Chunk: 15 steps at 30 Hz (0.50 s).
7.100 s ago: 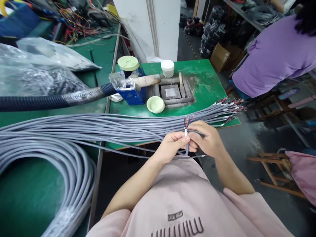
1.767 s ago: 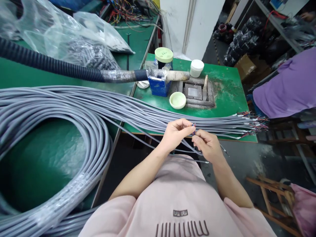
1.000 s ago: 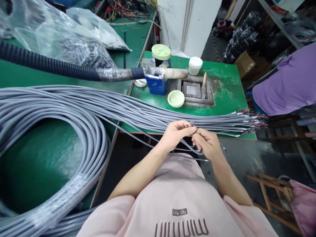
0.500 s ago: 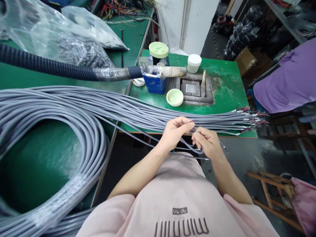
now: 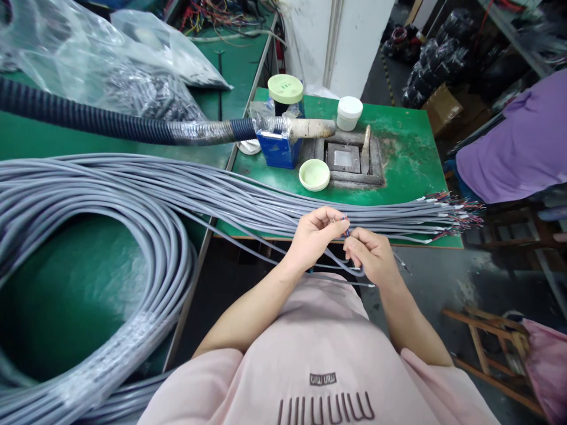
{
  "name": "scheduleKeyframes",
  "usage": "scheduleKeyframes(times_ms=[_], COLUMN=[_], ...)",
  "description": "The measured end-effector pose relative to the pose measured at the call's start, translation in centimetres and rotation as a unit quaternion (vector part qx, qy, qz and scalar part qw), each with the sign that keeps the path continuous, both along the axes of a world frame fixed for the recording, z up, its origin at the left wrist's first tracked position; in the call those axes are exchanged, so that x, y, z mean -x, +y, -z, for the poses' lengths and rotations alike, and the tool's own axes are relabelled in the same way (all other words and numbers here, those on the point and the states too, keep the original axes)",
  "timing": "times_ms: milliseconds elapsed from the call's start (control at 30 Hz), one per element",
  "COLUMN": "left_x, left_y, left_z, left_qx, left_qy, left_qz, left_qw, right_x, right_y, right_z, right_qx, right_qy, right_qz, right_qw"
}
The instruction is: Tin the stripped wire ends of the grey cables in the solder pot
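Observation:
Between my two hands, over the bench's front edge, are the thin coloured wires (image 5: pixel 346 222) at the end of a grey cable. My left hand (image 5: pixel 318 235) pinches the wire tips between thumb and fingers. Just right of it and slightly lower, my right hand (image 5: pixel 368 252) is closed round the base of the wires, where the cable's end is mostly hidden. Behind my hands a thick bundle of grey cables (image 5: pixel 248 198) runs along the bench, its stripped ends (image 5: pixel 456 212) fanned out at the right. A few loose cable ends hang below my hands near my shirt.
A solder pot (image 5: pixel 344 158), a shallow dish (image 5: pixel 314 175), a white jar (image 5: pixel 349 113) and a blue box (image 5: pixel 279 149) stand behind the bundle. A black hose (image 5: pixel 133 127) crosses from the left. Coiled cable (image 5: pixel 163 254) lies left. A person in purple (image 5: pixel 516 141) is at right.
Both hands keep almost the same place and grip. The wire tips at my left fingers have shifted very slightly.

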<state>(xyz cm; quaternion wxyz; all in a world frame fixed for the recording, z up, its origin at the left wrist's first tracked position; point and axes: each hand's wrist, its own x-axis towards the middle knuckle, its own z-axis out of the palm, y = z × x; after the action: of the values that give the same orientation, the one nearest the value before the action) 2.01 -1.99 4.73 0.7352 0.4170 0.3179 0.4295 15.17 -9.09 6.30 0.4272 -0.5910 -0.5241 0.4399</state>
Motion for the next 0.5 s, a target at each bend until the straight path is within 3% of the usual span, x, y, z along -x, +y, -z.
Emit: scheduleKeyframes(times_ms=[400, 500], left_x=[0.2, 0.8], left_y=[-0.3, -1.0], left_z=[-0.2, -0.2], left_qx=[-0.053, -0.112], left_qy=[0.056, 0.101], left_qz=[-0.063, -0.105], left_qw=[0.995, 0.983], right_x=[0.0, 0.0], right_y=[0.0, 0.1], right_z=[0.1, 0.2], right_qx=[0.0, -0.001], right_qy=[0.003, 0.011], right_qz=[0.025, 0.034], right_qw=[1.0, 0.999])
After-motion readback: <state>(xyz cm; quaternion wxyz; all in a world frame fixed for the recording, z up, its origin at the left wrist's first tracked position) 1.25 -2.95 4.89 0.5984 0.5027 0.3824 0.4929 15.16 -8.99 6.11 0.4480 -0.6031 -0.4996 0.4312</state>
